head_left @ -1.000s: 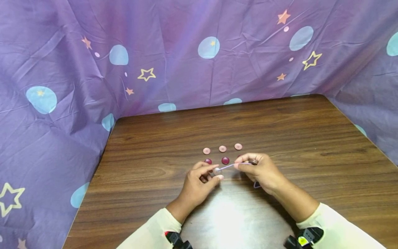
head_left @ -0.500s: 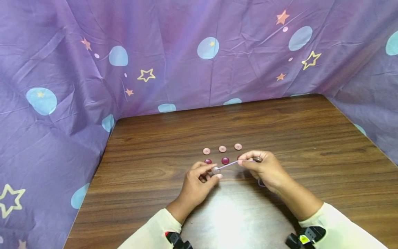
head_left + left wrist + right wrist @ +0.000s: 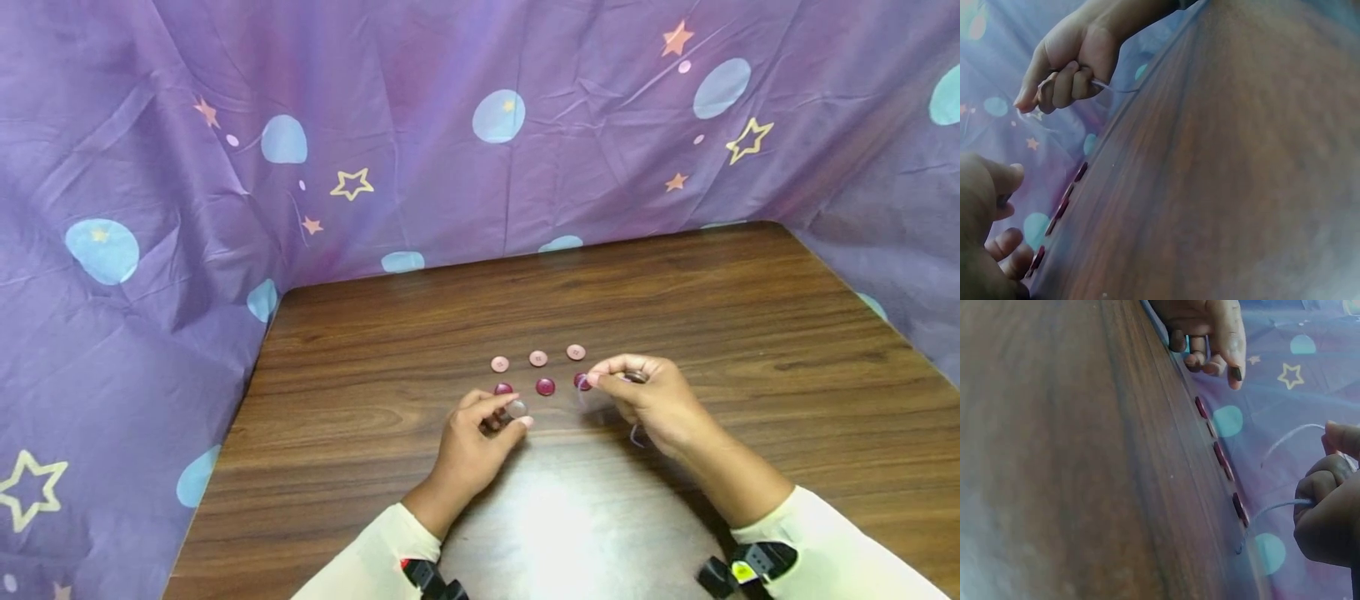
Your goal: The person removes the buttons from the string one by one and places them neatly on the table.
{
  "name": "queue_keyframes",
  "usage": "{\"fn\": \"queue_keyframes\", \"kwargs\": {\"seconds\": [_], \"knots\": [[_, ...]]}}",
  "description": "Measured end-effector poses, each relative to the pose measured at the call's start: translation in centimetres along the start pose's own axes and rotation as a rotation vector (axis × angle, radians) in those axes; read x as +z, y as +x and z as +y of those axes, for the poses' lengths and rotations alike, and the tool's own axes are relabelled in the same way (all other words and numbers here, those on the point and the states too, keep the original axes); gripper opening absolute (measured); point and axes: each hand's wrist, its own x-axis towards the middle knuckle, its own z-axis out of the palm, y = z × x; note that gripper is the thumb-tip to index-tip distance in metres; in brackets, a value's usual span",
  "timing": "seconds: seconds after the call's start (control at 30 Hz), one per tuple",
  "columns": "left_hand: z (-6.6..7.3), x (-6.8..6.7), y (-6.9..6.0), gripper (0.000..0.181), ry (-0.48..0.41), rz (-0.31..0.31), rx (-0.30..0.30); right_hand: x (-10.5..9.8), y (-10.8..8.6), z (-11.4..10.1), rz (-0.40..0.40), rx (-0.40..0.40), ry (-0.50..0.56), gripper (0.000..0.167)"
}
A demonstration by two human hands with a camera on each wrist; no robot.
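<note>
My left hand holds a shiny grey round button at its fingertips, seen edge-on and dark in the right wrist view. To the right, my right hand pinches a lavender string between thumb and forefinger. One loose end curves from the fingertips and another hangs below the curled fingers. A brown round thing, possibly a button, shows against the right fingers. Just beyond the hands lie dark red buttons, left, middle and right, the right one partly behind the string.
Behind the red buttons is a row of pink buttons, left, middle and right. All lie flat on the brown wooden table. A purple curtain with stars hangs around its back and sides.
The string, earlier stretched between the hands, has come away from the grey button and its end hangs loose. My right hand has moved right and slightly away; the left hand stays nearly still.
</note>
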Motion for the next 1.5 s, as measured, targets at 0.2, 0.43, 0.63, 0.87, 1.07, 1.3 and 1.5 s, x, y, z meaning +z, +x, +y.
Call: {"fn": "queue_keyframes", "kwargs": {"seconds": [0.2, 0.43, 0.63, 0.87, 1.07, 1.3, 1.5], "knots": [[0.1, -0.1, -0.1, 0.032, 0.107, 0.039, -0.029, -0.6, -0.2, 0.1, 0.016, -0.015, 0.031, 0.027], [0.3, -0.2, 0.0, 0.034, 0.203, 0.067, -0.064, -1.3, -0.7, 0.3, 0.051, -0.019, 0.067, 0.027], [-0.1, -0.5, -0.3, 0.032, 0.208, 0.044, -0.085, -1.3, -0.7, 0.4, 0.055, -0.026, 0.069, 0.029], [-0.5, -0.6, -0.3, 0.034, 0.209, -0.007, -0.086, -1.4, -0.7, 0.3, 0.075, 0.006, 0.061, 0.027], [-0.5, -0.6, -0.2, 0.036, 0.239, -0.034, -0.109, -1.6, -0.6, 0.2, 0.063, 0.017, 0.063, 0.028], [-0.2, -1.1, 0.1, 0.034, 0.299, -0.092, -0.128, -1.7, -0.6, 0.1, 0.061, 0.026, 0.065, 0.028], [-0.8, -1.3, 0.1, 0.032, 0.34, -0.109, -0.105, -1.8, -0.6, 0.1, 0.057, 0.044, 0.058, 0.028]]}}
